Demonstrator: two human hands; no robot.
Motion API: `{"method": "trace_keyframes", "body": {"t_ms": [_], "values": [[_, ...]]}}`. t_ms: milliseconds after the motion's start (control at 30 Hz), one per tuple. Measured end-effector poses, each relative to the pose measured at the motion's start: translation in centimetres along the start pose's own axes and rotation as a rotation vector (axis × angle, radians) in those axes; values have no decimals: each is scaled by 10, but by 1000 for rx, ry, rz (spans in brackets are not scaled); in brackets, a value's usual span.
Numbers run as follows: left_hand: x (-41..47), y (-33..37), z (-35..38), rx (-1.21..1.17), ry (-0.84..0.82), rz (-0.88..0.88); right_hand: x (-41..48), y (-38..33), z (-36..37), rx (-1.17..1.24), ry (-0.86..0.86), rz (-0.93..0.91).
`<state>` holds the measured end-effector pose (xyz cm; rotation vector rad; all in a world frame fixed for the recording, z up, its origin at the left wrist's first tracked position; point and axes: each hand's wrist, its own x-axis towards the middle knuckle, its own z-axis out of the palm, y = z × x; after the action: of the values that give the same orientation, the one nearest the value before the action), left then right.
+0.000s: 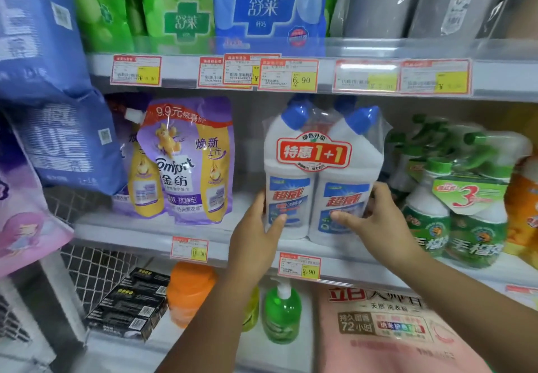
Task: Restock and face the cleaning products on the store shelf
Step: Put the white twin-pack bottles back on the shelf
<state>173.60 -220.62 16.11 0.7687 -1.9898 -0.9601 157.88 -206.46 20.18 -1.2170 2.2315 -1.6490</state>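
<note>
Twin-pack cleaner (320, 168) stands between purple pouches (186, 165) and green sprayers (460, 227).

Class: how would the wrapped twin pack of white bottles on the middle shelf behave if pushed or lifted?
Probably stiff and fairly heavy: the twin pack joins two big bottles, and left hand and right hand both grip it. Tall, it might tip if pushed high. The glossy film may feel slippery.

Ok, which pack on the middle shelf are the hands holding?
The white twin-pack with blue caps and a red 1+1 label; the left hand and right hand grip its sides, while purple pouches and green bottles stand untouched.
</note>
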Motion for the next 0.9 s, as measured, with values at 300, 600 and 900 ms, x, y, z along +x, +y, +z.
{"method": "trace_keyframes", "body": {"t_ms": [300,600,900], "values": [[2,-9,19,349,45,27,-7,20,15,-235,41,-33],[6,-5,29,340,126,-15,-7,27,28,-356,87,2],[8,1,34,424,129,-76,-3,32,34,-441,113,48]]}}
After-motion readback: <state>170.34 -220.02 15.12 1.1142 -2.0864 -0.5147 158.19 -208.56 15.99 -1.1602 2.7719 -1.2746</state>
